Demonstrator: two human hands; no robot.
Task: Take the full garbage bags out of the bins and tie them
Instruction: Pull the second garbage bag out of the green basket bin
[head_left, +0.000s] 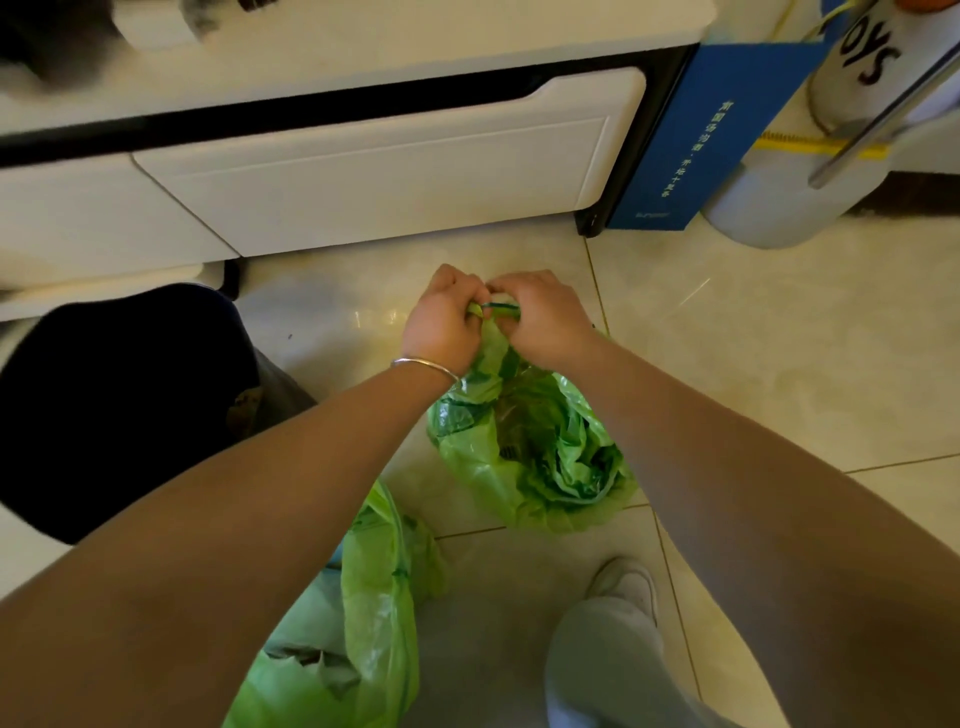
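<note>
A full green garbage bag (530, 457) sits on the tiled floor in the middle of the head view. Its gathered neck rises to my two hands, which meet above it. My left hand (441, 322), with a silver bangle at the wrist, pinches the bag's dark green drawstring. My right hand (543, 317) grips the other part of the drawstring and the neck, knuckles touching the left hand. A second green garbage bag (374, 613) lies under my left forearm at the bottom. A dark bin (119, 405) stands at the left.
A white cabinet with drawers (374, 171) runs across the back, close to the hands. A blue box (706, 145) and a white cylinder (779, 197) stand at the right. My leg and white shoe (626, 587) are at the bottom right on the tiles.
</note>
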